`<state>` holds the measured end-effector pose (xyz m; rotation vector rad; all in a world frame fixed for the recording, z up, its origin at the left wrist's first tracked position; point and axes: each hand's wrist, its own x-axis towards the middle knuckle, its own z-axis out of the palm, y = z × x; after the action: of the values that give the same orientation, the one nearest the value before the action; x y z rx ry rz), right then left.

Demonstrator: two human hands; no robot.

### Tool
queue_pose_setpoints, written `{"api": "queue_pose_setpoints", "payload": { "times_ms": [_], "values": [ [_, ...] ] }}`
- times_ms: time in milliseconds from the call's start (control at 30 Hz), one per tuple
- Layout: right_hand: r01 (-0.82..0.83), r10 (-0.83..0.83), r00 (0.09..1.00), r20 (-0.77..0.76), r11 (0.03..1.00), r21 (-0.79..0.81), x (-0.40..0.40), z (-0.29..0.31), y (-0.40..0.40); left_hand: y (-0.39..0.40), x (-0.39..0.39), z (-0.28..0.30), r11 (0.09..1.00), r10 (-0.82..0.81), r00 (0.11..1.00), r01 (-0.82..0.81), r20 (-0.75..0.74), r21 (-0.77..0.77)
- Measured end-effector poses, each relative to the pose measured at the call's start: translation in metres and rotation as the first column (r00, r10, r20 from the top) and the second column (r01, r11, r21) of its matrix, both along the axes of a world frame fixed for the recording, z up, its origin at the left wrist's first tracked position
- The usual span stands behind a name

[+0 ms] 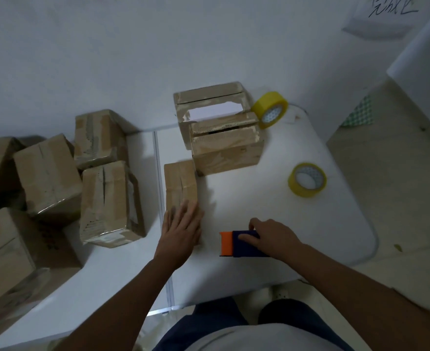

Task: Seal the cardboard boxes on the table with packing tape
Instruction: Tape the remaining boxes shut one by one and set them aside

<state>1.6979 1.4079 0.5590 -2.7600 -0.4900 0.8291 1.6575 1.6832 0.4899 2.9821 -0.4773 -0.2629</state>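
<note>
Resting flat with fingers spread, the left hand [181, 225] presses on the near end of a small brown cardboard box [180, 184] that lies on the white table [284, 219], its far half showing beyond the fingertips. Taking that small box as the landmark: just to its right, the right hand [274, 236] curls its fingers and thumb round a dark blue tape dispenser with an orange front [239, 244], which sits on the table with the orange end pointing toward the box and a bare strip of table between them. Beyond the box and slightly right, touching or nearly touching its far corner, stands a larger worn cardboard box with a slot-like gap in its top [226, 145]; behind that one is another worn box showing white through a torn opening [210, 105]. Farther right of these, a yellow tape roll stands on edge [271, 108], and a second yellow tape roll [307, 179] lies well to the right of the small box. To the box's left, across a table seam, sits a cluster of taped cardboard boxes [107, 198].
</note>
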Motion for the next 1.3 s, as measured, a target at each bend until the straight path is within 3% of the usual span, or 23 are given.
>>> {"api": "queue_pose_setpoints", "payload": {
  "times_ms": [133, 300, 600, 800, 933, 1000, 1133, 1233, 1300],
  "values": [
    [-0.029, 0.03, 0.999, -0.012, 0.999, 0.023, -0.002, 0.002, 0.003, 0.003, -0.007, -0.004, 0.977, -0.108, 0.993, 0.098, -0.042, -0.187],
    [-0.093, 0.095, 0.994, 0.046, 0.995, -0.048, -0.004, 0.007, 0.007, 0.009, -0.014, -0.017, 0.955, -0.025, 0.999, 0.01, -0.045, -0.298],
    [-0.046, 0.056, 0.995, 0.086, 0.992, -0.119, -0.002, 0.0, 0.034, -0.017, -0.024, -0.016, 0.929, 0.203, 0.978, -0.209, -0.053, -0.305],
    [0.162, -0.136, 0.979, 0.155, 0.972, -0.17, 0.026, 0.007, -0.001, -0.018, -0.027, -0.021, 0.923, 0.235, 0.972, -0.219, 0.015, -0.315],
    [0.224, -0.207, 0.932, 0.297, 0.974, -0.024, 0.032, 0.002, -0.003, -0.019, -0.028, -0.026, 0.935, 0.22, 0.974, -0.197, 0.046, -0.296],
    [0.24, -0.258, 0.938, 0.232, 0.965, 0.105, 0.031, -0.009, 0.006, -0.019, -0.026, -0.025, 0.924, 0.229, 0.973, -0.216, 0.003, -0.317],
    [0.235, -0.247, 0.966, 0.077, 0.961, 0.143, 0.021, -0.031, 0.013, -0.026, -0.023, -0.021, 0.908, 0.272, 0.962, -0.269, -0.036, -0.321],
    [0.144, -0.18, 0.95, 0.253, 0.977, 0.155, 0.015, -0.041, 0.017, -0.031, -0.017, -0.016, 0.889, 0.298, 0.952, -0.304, -0.073, -0.343],
    [0.096, -0.189, 0.912, 0.364, 0.961, 0.259, 0.009, -0.048, 0.025, -0.034, -0.015, -0.01, 0.864, 0.325, 0.939, -0.341, -0.107, -0.371]
  ]
}}
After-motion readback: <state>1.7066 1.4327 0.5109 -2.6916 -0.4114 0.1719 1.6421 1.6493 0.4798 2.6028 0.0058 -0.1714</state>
